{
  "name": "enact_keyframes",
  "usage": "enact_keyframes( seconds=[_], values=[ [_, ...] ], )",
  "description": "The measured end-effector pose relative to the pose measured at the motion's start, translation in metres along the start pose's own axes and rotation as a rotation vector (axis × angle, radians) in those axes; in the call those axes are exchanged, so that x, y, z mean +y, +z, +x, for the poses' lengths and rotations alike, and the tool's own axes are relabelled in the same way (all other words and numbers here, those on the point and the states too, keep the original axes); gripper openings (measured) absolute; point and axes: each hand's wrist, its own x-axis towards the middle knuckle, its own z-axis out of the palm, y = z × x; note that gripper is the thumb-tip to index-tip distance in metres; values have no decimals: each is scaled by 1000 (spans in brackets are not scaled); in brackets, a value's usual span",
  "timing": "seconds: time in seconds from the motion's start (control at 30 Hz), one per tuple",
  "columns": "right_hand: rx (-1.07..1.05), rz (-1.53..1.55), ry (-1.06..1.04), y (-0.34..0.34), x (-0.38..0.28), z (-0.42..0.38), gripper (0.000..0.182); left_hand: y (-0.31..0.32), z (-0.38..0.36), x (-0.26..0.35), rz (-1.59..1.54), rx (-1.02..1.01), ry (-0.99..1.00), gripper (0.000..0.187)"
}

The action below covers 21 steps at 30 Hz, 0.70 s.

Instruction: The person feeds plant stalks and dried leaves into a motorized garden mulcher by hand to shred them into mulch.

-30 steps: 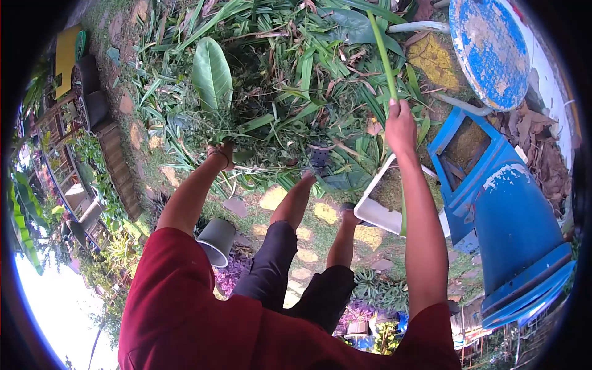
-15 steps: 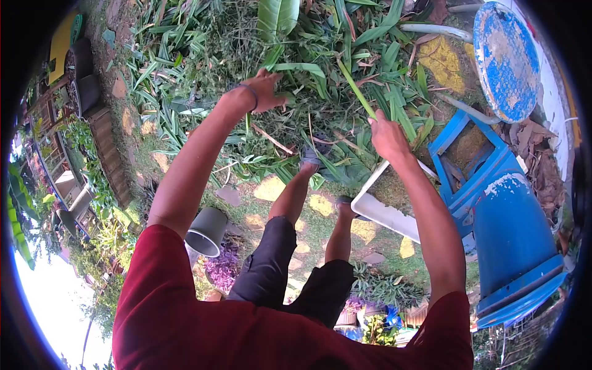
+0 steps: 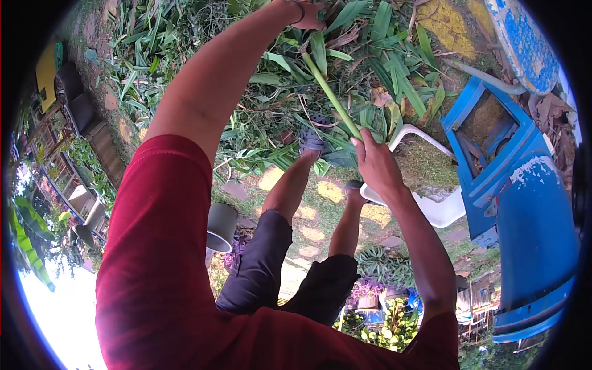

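My left hand (image 3: 309, 15), with a dark band at its wrist, reaches to the pile of cut leaves (image 3: 265, 92) at the top edge of the view. It is partly cut off, its visible fingers look apart, and nothing shows in its grip. My right hand (image 3: 375, 161) is closed round the lower end of a thick green stalk (image 3: 332, 95). The stalk slants up and left over the pile, its far end near some leaves below my left hand.
A white plastic frame (image 3: 441, 209) lies beside my right forearm. Blue metal parts (image 3: 530, 228) and a worn blue round seat (image 3: 524, 43) are at the right. A grey bucket (image 3: 221, 228) stands left of my legs. My feet are at the pile's near edge, by stepping stones (image 3: 330, 191).
My left hand has moved up and right, farther over the pile. My right hand has shifted slightly down and left with the stalk. The view has shifted too.
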Motion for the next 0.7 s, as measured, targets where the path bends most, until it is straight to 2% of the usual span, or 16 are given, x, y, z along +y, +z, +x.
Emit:
enact_keyframes(
  seconds=[0.03, 0.1, 0.13, 0.17, 0.23, 0.3, 0.4, 0.47, 0.5, 0.57, 0.6, 0.7],
  values=[
    [3, 18, -43, 8, 0, -6, 24, 16, 37, -6, 178, -162, 116, 68],
    [-35, 12, -64, 17, -9, -17, 25, 49, 75, -18, 185, -194, 164, 71],
    [-74, -5, -96, 20, -14, -22, 25, 55, 69, -14, 183, -219, 202, 74],
    [-62, -11, -103, 27, -16, -25, 27, 77, 57, 0, 355, -34, -22, 72],
    [-60, -26, -93, 27, -24, -27, 29, 114, 54, -31, 143, -63, -103, 81],
    [-63, -85, -113, 27, -30, -33, 30, 132, 22, -53, 133, -27, -225, 89],
    [-136, -57, -212, 33, -27, -48, 31, 153, -14, -86, 153, -130, -291, 95],
    [-135, -106, -247, 23, -24, -55, 30, 178, -23, -112, 127, -67, -331, 94],
    [-164, -134, -188, 17, -20, -57, 29, 178, -33, -114, 123, -69, -334, 94],
    [-215, -155, -67, 2, -14, -59, 24, 171, -57, -117, -86, 80, -338, 86],
    [-216, -157, -67, -1, -4, -62, 24, 178, -57, -122, -88, 81, -339, 86],
    [-71, 28, -40, -11, 21, -64, 24, 192, -63, -128, -264, 407, -295, 83]
  ],
)
